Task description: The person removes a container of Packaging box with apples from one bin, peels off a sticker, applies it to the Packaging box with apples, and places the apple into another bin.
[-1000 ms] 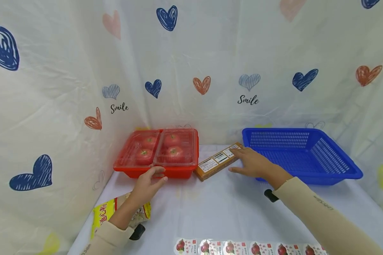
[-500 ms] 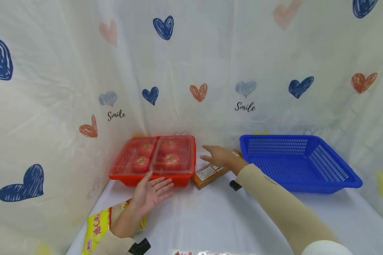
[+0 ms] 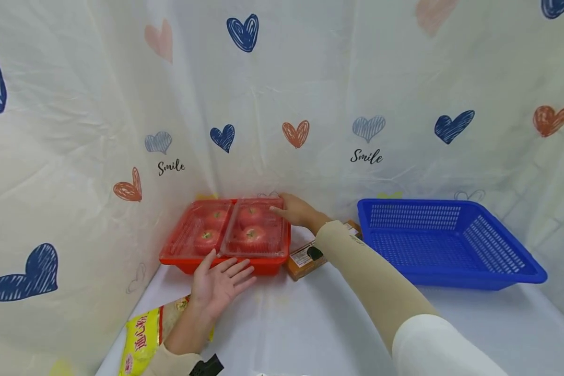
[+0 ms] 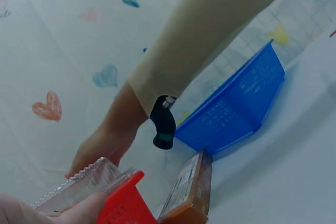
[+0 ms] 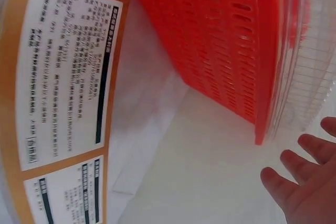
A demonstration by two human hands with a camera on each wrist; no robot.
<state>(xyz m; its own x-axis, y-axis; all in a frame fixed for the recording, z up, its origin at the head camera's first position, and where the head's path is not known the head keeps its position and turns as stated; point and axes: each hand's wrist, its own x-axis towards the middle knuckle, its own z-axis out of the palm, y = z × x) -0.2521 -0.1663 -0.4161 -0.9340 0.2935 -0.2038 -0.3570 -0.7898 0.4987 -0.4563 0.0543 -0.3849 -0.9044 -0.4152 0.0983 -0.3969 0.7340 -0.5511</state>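
Observation:
A red basket (image 3: 263, 267) holds two clear plastic clamshell packs side by side, each with red apples (image 3: 254, 235) inside. My right hand (image 3: 300, 211) reaches to the back right corner of the right-hand pack (image 3: 271, 245). Its fingers are spread beside the pack's edge in the right wrist view. My left hand (image 3: 221, 287) is palm up with straight fingers, at the front rim of the basket below the packs. In the left wrist view, a pack's ridged clear edge (image 4: 86, 182) stands above the left thumb.
A long brown box (image 3: 305, 261) with white labels lies between the red basket and a blue basket (image 3: 451, 279), partly behind my right sleeve. A yellow bag (image 3: 143, 334) lies under my left forearm. A heart-printed curtain (image 3: 319, 68) hangs close behind the baskets.
My right hand has left the brown box and moved left to the right-hand pack. My left hand has turned palm up at the red basket's front rim. The head view has shifted slightly.

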